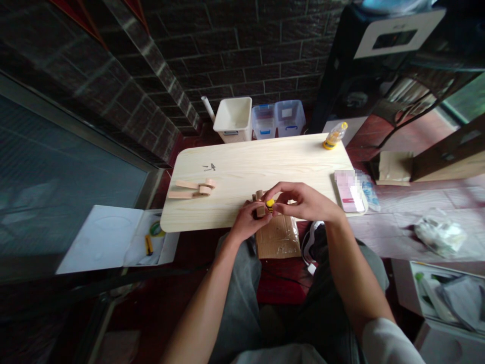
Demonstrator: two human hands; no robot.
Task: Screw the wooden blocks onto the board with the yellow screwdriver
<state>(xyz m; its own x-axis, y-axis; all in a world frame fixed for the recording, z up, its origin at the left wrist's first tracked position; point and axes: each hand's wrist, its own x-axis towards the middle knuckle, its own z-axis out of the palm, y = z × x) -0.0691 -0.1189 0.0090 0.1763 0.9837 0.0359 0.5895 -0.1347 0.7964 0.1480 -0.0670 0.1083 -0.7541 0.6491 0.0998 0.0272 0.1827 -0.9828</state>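
At the near edge of the table, my left hand [250, 218] is closed around a small light-brown wooden piece [259, 209]. My right hand [291, 199] pinches a short yellow-and-black tool [270, 203] against or very close to that piece; its tip is hidden. Just under the hands, a flat piece of cardboard [278, 237] lies partly past the table edge. To the left on the table rest two light wooden parts [205, 190], each with a long strip and a rounded end. Several small dark screw-like bits [209, 167] lie behind them.
The pale wooden table [242, 162] has rounded corners. At its right stand a clear bottle with yellow ends [335, 136] and a phone [348, 191]. Bins [233, 119] stand behind it. An opened white box [144, 237] lies at the left, and a dark water dispenser [356, 65] stands at the back right.
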